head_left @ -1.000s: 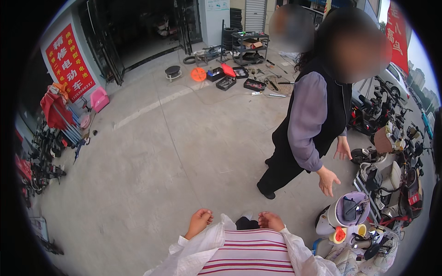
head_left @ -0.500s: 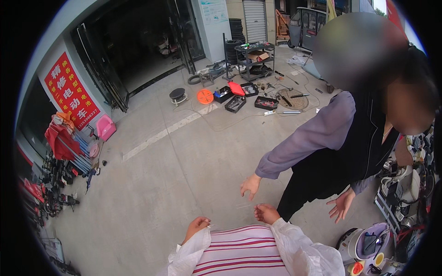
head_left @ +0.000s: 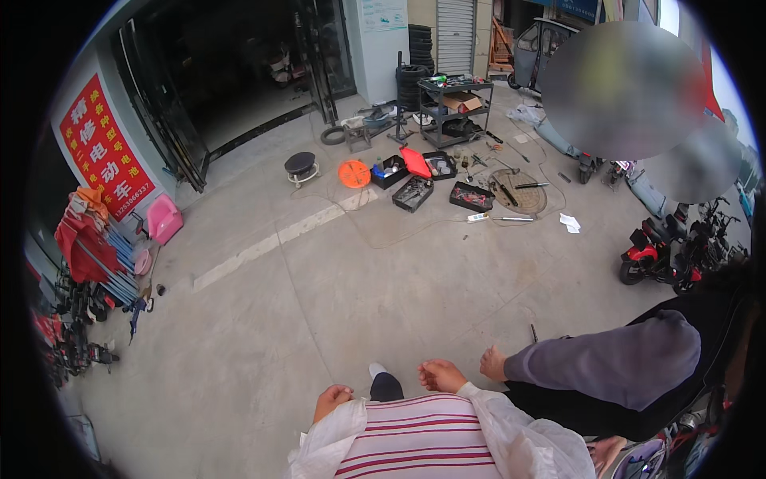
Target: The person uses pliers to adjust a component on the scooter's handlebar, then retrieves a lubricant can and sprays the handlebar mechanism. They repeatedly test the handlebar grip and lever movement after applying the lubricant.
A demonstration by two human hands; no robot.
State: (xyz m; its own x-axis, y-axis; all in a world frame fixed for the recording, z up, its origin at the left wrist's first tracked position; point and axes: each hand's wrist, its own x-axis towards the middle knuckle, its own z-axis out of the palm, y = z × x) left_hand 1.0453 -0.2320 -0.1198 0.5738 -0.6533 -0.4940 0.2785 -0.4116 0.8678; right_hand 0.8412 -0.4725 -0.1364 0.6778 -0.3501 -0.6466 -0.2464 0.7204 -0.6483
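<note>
From my station I count four black trays (head_left: pixel 472 196), one red lid (head_left: pixel 415 162), one orange disc (head_left: pixel 354 173), one stool (head_left: pixel 301 165) and one cart (head_left: pixel 453 112) on the concrete (head_left: pixel 239 335), while a co-worker's sleeve (head_left: pixel 606 363) blocks the lower right. Two blurred patches (head_left: pixel 622 88) cover part of the upper right, the doorway (head_left: pixel 239 76) is too dark inside to make out, and the right edge cuts the co-worker off. The left hand (head_left: pixel 333 401) and right hand (head_left: pixel 442 375) are apart, fingers curled, the striped shirt (head_left: pixel 419 439) between and below them; whether either grips anything, I cannot tell.
</note>
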